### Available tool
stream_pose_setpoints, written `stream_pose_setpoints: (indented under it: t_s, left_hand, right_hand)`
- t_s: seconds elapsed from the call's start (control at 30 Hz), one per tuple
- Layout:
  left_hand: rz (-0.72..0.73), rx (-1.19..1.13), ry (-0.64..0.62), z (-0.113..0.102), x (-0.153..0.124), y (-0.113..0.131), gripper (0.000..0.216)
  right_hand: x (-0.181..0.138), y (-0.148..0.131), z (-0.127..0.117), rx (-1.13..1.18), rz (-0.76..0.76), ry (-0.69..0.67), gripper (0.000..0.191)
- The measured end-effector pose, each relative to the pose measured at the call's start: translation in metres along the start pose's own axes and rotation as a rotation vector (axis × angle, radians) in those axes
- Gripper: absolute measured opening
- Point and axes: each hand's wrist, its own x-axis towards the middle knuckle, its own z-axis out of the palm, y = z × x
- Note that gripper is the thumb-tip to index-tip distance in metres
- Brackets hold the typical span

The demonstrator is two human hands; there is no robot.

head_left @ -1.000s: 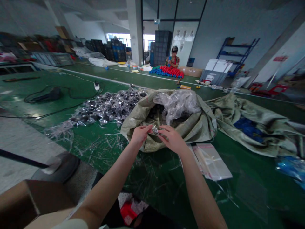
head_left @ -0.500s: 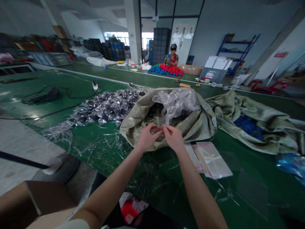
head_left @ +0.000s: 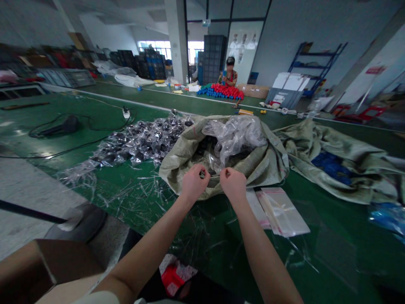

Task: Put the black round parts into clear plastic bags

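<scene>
My left hand (head_left: 195,182) and my right hand (head_left: 233,182) are held a little apart over the near edge of an open woven sack (head_left: 171,169). Thumb and fingers are pinched together on both hands. Clear, shiny film shows just beyond and between them, but what the fingertips grip is too faint to make out. Inside the sack are dark items (head_left: 205,145) and crumpled clear plastic (head_left: 236,135). Right of my right forearm lies a stack of flat clear plastic bags (head_left: 283,211).
Left of the sack is a heap of black items in clear wrapping (head_left: 142,141), with plastic strips (head_left: 136,196) scattered before it. A second sack (head_left: 357,169) holds blue items. Across the green table, a person (head_left: 232,76) sits behind red and blue rolls (head_left: 226,90).
My hands have moved apart sideways from where their fingertips met. The fingers are still pinched, and shiny film now shows more between them.
</scene>
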Motion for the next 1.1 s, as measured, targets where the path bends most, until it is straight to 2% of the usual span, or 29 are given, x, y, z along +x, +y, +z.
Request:
stream_pose_setpoints:
  t_s: [0.13, 0.37, 0.47, 0.7, 0.8, 0.97, 1.1]
  left_hand:
    - [0.029, 0.021, 0.035, 0.0, -0.003, -0.001, 0.006]
    - [-0.04, -0.011, -0.016, 0.0, -0.002, -0.006, 0.011]
    - [-0.028, -0.043, -0.035, -0.004, 0.002, -0.007, 0.014]
    - [0.021, -0.015, 0.004, -0.016, -0.002, -0.005, 0.014]
    - [0.029, 0.034, 0.037, -0.021, -0.005, -0.004, 0.014]
    - [0.007, 0.126, 0.119, -0.033, -0.002, -0.011, 0.013]
    - [-0.051, 0.204, 0.151, -0.043, 0.007, -0.027, 0.015]
  right_hand:
    - [-0.003, -0.005, 0.001, 0.0, -0.055, 0.05, 0.022]
    - [-0.014, -0.016, 0.005, 0.03, -0.275, 0.001, 0.018]
    - [-0.015, -0.018, 0.002, 0.004, -0.277, -0.003, 0.018]
    - [-0.012, -0.015, -0.002, -0.015, -0.284, 0.099, 0.02]
    - [-0.012, -0.014, -0.003, 0.008, -0.283, 0.103, 0.02]
    - [-0.013, -0.011, -0.003, 0.175, -0.316, 0.001, 0.021]
    - [0.001, -0.002, 0.02, 0.377, -0.287, -0.187, 0.03]
